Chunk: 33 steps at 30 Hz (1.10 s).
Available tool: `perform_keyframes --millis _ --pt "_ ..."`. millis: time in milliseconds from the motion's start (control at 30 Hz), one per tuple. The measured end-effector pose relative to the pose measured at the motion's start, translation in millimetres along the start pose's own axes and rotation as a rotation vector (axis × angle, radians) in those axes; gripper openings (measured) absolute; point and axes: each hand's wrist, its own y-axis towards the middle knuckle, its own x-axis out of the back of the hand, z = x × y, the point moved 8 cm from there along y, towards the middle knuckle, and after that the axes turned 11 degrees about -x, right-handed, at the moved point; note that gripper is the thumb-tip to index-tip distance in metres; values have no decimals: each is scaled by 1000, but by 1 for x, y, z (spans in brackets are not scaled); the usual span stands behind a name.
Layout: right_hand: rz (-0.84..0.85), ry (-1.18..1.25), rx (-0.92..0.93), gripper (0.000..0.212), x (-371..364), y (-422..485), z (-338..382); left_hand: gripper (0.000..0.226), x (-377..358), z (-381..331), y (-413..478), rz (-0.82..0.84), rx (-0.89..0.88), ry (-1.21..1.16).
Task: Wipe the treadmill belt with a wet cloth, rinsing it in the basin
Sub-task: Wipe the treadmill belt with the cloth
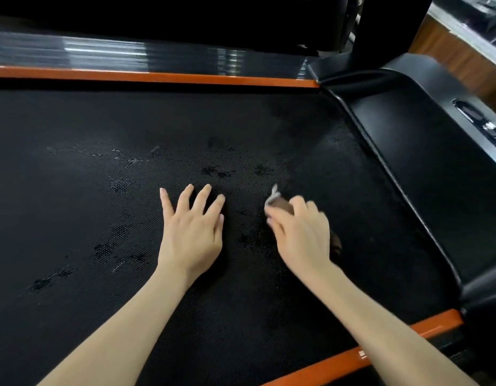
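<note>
Left of the motor cover (436,168), on the belt (102,121): noted fingers (302,207) of right hand (299,235) curled and clamped on a bunched cloth (280,203), pressing it to the belt. Noted left hand (192,232), farther from the motor cover, flat with fingers spread, holding nothing. Judged cloth soft, limp, light, probably damp (brown, white edge poking out); best gripped as a wad under the palm, else likely to drag and unfold on the textured surface. Counted: two hands, one cloth, one belt, two orange rails (157,76); no basin in view.
</note>
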Motion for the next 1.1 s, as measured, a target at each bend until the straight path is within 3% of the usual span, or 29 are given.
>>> perform_keyframes --millis 133,300,367,433,533,633,700,800,867,933,1100 --pt "43 56 123 30 7 -11 -5 49 0 0 -1 2 -3 11" --pt "-65 179 -555 40 2 67 -96 50 -2 0 0 27 -2 34" --pt "-10 81 -614 40 -12 90 -90 49 -3 0 1 31 -2 36" --pt "14 1 -455 33 -19 97 -50 49 -3 1 0 31 4 32" --pt "58 108 -5 26 -25 54 23 48 0 2 1 2 9 13" --pt "119 205 290 31 -20 26 29 47 14 12 13 -69 34 16" --pt "101 145 213 31 -25 59 1 49 20 24 26 -80 54 33" --pt "50 75 -212 31 -35 123 -48 54 15 43 44 -21 51 78" --pt "38 14 -343 35 -40 132 -49 55 8 47 53 20 35 87" --pt "44 37 -259 34 -39 120 -29 56 1 47 57 32 15 100" --pt "157 233 349 38 -28 49 26 54 -7 45 56 19 -1 93"
